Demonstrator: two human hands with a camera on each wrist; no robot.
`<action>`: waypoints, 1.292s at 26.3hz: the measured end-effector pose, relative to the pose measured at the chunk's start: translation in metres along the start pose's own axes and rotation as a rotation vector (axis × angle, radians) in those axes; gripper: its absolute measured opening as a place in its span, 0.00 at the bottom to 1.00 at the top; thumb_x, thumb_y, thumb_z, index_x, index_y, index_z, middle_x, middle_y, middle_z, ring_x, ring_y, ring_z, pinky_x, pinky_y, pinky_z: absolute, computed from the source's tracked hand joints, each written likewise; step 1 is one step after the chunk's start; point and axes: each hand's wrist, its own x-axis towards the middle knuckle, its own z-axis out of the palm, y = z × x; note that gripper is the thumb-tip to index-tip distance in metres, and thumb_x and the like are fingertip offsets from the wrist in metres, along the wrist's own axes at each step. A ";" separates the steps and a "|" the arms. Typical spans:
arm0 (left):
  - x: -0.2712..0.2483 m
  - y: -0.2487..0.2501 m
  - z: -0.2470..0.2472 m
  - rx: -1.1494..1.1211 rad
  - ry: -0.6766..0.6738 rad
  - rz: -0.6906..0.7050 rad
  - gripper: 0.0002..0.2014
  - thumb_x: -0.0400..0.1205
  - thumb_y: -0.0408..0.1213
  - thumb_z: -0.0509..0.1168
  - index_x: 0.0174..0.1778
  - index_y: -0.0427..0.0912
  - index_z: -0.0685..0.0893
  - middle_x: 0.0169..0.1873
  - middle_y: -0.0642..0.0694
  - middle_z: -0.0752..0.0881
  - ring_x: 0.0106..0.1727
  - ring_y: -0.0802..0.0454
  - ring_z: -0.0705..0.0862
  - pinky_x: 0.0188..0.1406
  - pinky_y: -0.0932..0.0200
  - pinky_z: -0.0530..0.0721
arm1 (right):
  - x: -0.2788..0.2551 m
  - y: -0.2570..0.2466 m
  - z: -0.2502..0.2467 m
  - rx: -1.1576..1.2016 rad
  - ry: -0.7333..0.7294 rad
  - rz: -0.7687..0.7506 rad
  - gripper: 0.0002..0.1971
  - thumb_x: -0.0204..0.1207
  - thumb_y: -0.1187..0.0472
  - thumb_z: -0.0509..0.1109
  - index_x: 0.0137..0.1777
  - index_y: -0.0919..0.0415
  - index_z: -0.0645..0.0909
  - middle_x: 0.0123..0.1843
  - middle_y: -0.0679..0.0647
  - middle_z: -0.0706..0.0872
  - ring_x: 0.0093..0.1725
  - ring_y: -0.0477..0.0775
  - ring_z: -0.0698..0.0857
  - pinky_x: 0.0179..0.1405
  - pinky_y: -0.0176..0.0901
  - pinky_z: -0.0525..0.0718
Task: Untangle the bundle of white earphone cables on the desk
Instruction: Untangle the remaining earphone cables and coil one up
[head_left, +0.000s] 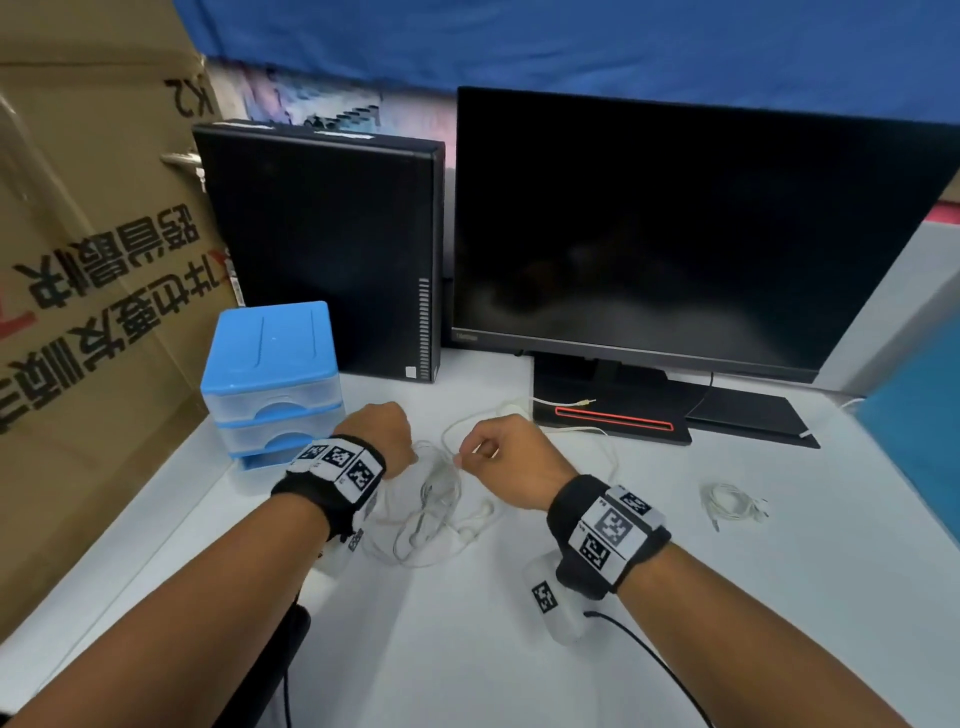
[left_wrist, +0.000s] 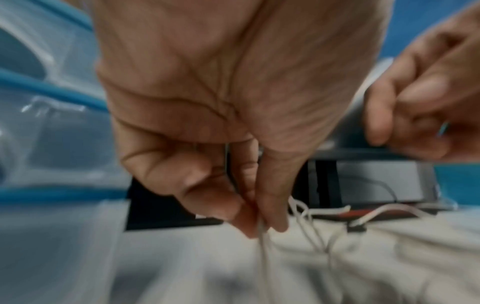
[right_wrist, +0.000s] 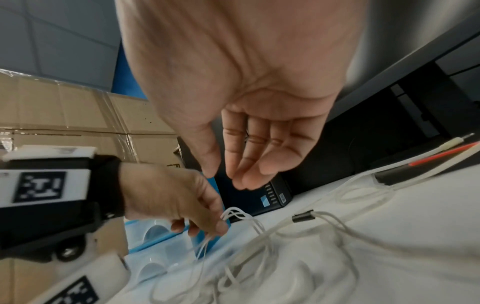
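- Cables (head_left: 436, 512) lie tangled on the white tabletop (head_left: 675, 597), near the blue drawer box (head_left: 270, 374).
- Left hand (head_left: 382, 434) pinches several strands between thumb and fingers (left_wrist: 275, 214).
- Right hand (head_left: 511, 460) pinches a thin strand; other fingers (right_wrist: 255, 164) loosely bent.

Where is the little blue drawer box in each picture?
Head: the drawer box stands on the desk at left, beside the left hand.
Left wrist: it fills the blurred left edge, behind that hand.
Right wrist: only its lower drawers show, low and left of centre, under the left hand.
Shared landmark: the black computer tower next to it.
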 end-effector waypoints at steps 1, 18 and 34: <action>-0.005 0.005 -0.012 -0.066 0.014 0.060 0.10 0.77 0.45 0.74 0.48 0.42 0.89 0.48 0.47 0.89 0.50 0.48 0.86 0.47 0.57 0.83 | 0.001 -0.002 -0.006 0.017 0.051 -0.022 0.04 0.76 0.55 0.75 0.46 0.53 0.88 0.39 0.45 0.86 0.38 0.46 0.84 0.45 0.43 0.84; -0.074 0.053 -0.151 -0.857 0.265 0.536 0.03 0.82 0.33 0.69 0.45 0.39 0.88 0.29 0.49 0.85 0.25 0.58 0.80 0.31 0.65 0.83 | -0.010 -0.130 -0.158 0.480 0.334 -0.334 0.04 0.81 0.67 0.72 0.44 0.64 0.84 0.28 0.54 0.80 0.18 0.45 0.74 0.18 0.38 0.75; -0.069 0.066 -0.217 -0.795 0.592 0.540 0.08 0.78 0.45 0.74 0.38 0.45 0.90 0.27 0.55 0.85 0.28 0.66 0.80 0.33 0.75 0.77 | 0.005 -0.074 -0.177 0.421 0.490 -0.143 0.21 0.79 0.50 0.73 0.27 0.59 0.78 0.25 0.54 0.74 0.22 0.47 0.72 0.21 0.38 0.78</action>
